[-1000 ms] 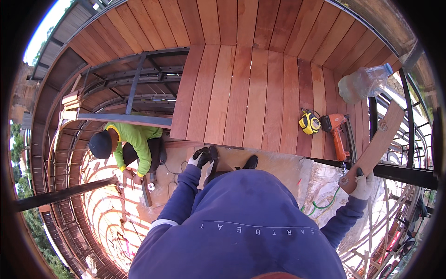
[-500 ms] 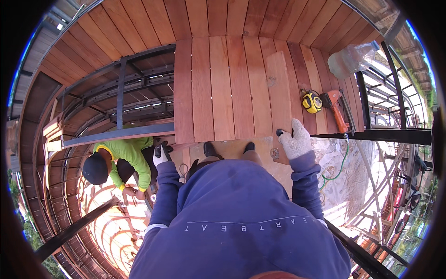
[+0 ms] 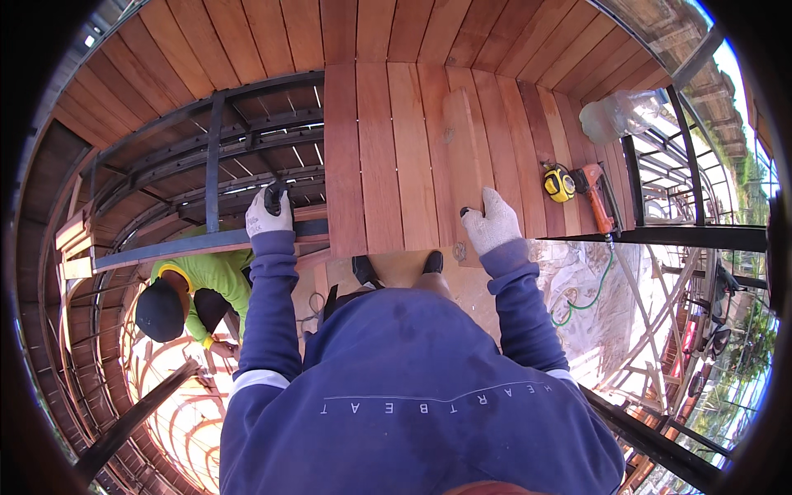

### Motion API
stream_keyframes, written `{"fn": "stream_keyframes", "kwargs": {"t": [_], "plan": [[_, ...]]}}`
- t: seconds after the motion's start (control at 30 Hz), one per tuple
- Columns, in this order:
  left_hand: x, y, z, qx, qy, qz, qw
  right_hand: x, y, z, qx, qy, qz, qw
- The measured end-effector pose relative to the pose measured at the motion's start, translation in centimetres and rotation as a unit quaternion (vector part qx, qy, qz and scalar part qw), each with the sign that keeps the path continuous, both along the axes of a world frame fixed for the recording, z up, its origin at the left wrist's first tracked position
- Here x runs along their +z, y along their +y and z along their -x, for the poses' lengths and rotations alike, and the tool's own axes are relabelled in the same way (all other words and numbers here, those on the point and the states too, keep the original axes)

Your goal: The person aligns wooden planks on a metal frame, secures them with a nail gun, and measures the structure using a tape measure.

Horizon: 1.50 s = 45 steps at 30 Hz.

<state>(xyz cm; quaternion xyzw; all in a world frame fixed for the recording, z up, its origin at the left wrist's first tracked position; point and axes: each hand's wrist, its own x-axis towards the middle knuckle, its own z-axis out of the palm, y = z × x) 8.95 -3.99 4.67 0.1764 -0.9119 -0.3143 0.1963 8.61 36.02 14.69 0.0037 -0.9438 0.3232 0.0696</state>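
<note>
My right hand, in a white glove with dark fingertips, grips a loose wooden board near its close end. The thumb lies on top, while the other fingers are partly hidden. This board rests slightly askew over the fixed deck planks and sticks out past their near edge. My left hand, in a matching glove, is raised over the dark metal beam left of the planks. Its fingers are loosely bent and apart, with nothing visible in them. Whether it touches the beam I cannot tell.
A yellow tape measure and an orange nail gun with a green hose lie right of the board. Behind them is a clear plastic jug. A co-worker in a green shirt crouches at left. Open metal framing borders the planks.
My right hand and the loose board have shifted left across the planks. My left hand has risen forward from beside the co-worker to above the beam.
</note>
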Motion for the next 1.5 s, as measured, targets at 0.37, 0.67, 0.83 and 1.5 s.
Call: {"fn": "stream_keyframes", "kwargs": {"t": [0.37, 0.67, 0.83, 1.5], "plan": [[1.7, 1.0, -0.1, -0.024, -0.028, 0.027, 0.999, 1.1, -3.5, 1.3, -0.012, -0.033, -0.042, 0.998], [2.0, 1.1, 0.1, -0.025, -0.039, 0.032, 0.998, 1.4, -5.1, 3.0, 0.003, -0.050, -0.116, 0.992], [1.9, 1.1, 0.0, -0.019, -0.042, 0.048, 0.998, 1.6, -5.8, 2.8, -0.006, -0.059, -0.120, 0.991], [1.6, 1.1, 0.1, -0.030, -0.041, 0.061, 0.997, 2.1, -6.2, 3.7, 0.011, -0.120, -0.084, 0.989]]}}
